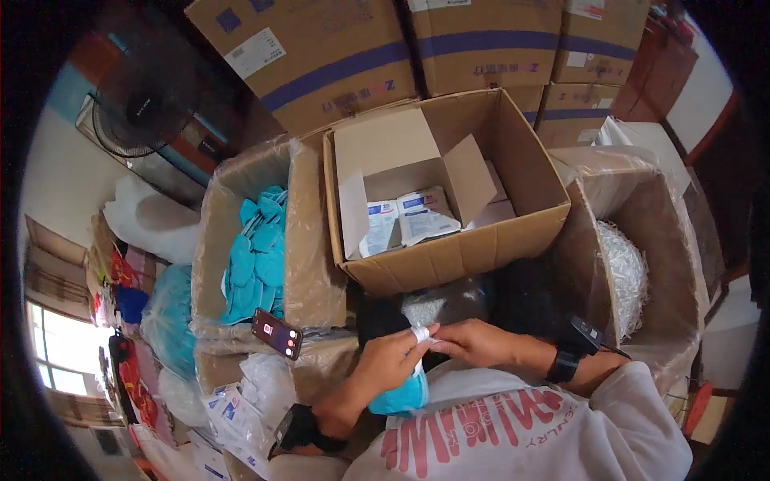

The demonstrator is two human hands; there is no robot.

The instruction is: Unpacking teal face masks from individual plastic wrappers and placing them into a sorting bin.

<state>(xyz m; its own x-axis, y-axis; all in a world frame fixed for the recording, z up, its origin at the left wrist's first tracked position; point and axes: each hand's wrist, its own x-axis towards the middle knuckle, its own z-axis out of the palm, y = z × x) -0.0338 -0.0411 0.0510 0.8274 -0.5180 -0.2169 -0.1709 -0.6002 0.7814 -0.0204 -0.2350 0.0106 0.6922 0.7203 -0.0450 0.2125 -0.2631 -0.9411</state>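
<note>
My left hand (387,362) is closed around a white strap (420,333), with a teal face mask (403,394) hanging just below it in front of my shirt. The fingers of my right hand (473,340) pinch together at the same white band, touching the left fingertips. What lies between the fingers is partly hidden. To the left, a lined carton (314,240) holds a heap of similar teal masks (255,256). On the right, a bundle of thin white strips (622,276) fills part of another lined carton (672,200).
A large carton (449,268) ahead holds an opened smaller box with white packets (425,215). A phone (277,333) rests at the left carton's corner. White printed packets (241,421) lie lower left. Stacked cartons (489,48) stand behind; a fan (132,120) is far left.
</note>
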